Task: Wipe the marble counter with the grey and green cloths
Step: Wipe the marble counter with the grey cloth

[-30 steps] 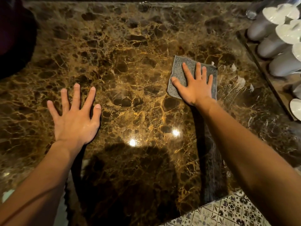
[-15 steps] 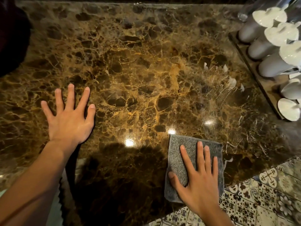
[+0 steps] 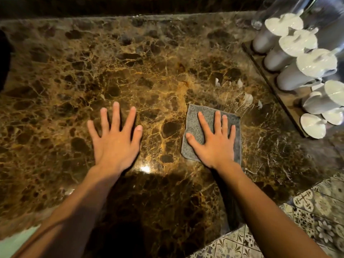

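A folded grey cloth (image 3: 194, 125) lies flat on the brown marble counter (image 3: 149, 71), right of centre. My right hand (image 3: 214, 140) presses down on it with spread fingers, covering most of the cloth. My left hand (image 3: 115, 136) rests palm-down on the bare marble to the left, fingers apart, holding nothing. Wet streaks (image 3: 242, 97) glint on the marble just beyond the cloth. No green cloth is in view.
A wooden tray (image 3: 270, 86) with several white cups and pale bottles stands at the right edge, a clear glass behind it. The counter's front corner ends at patterned floor tiles (image 3: 307, 220). A dark wall strip (image 3: 130, 6) runs along the back.
My right hand has slid the grey cloth from the front edge back toward the counter's middle, after pulling it toward me earlier. My left hand stays flat on the marble.
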`<action>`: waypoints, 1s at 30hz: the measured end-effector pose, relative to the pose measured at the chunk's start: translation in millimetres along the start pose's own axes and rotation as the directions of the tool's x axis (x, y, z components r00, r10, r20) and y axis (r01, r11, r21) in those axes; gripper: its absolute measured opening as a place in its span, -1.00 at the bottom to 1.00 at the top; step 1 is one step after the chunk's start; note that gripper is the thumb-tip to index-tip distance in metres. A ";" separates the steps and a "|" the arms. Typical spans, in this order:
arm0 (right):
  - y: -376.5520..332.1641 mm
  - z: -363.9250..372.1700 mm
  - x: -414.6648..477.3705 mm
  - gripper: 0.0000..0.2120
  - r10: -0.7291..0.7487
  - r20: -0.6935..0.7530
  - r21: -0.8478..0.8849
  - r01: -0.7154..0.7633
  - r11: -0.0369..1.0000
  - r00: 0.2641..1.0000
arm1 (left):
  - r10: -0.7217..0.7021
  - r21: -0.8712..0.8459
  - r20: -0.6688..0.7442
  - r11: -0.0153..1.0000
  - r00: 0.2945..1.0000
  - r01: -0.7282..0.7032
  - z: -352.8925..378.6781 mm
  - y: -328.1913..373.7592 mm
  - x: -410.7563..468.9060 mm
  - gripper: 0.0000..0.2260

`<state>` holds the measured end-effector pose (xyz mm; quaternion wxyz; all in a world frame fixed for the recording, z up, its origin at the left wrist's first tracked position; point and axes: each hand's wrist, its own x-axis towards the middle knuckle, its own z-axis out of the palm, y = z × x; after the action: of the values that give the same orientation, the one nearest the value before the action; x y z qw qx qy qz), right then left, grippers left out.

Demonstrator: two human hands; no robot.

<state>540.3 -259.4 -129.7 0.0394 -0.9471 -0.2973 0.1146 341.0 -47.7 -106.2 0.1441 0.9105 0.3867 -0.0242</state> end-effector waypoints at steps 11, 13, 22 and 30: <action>-9.0 -19.8 107.4 -0.15 -0.035 -0.032 -0.013 0.034 0.999 0.999 | 0.028 0.040 -0.030 0.999 0.999 -0.027 42.7 60.9 21.9 -0.45; -11.4 -22.9 121.3 -0.14 -0.045 -0.031 -0.022 0.045 0.999 0.999 | 0.034 0.033 -0.040 0.999 0.999 -0.033 42.7 59.1 23.0 -0.45; -11.5 -37.2 164.4 -0.11 -0.073 -0.007 -0.050 0.072 0.996 0.997 | 0.050 0.021 -0.084 0.999 0.995 -0.048 48.0 63.3 20.9 -0.47; -13.0 -34.0 158.9 -0.13 -0.085 -0.013 -0.035 0.084 0.996 0.996 | 0.050 0.032 -0.081 0.998 0.995 -0.047 46.8 60.8 22.6 -0.47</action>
<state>667.9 -158.1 -125.6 0.0302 -0.9350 -0.3387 0.1010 403.2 -85.2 -139.7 0.1152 0.9219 0.3696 0.0110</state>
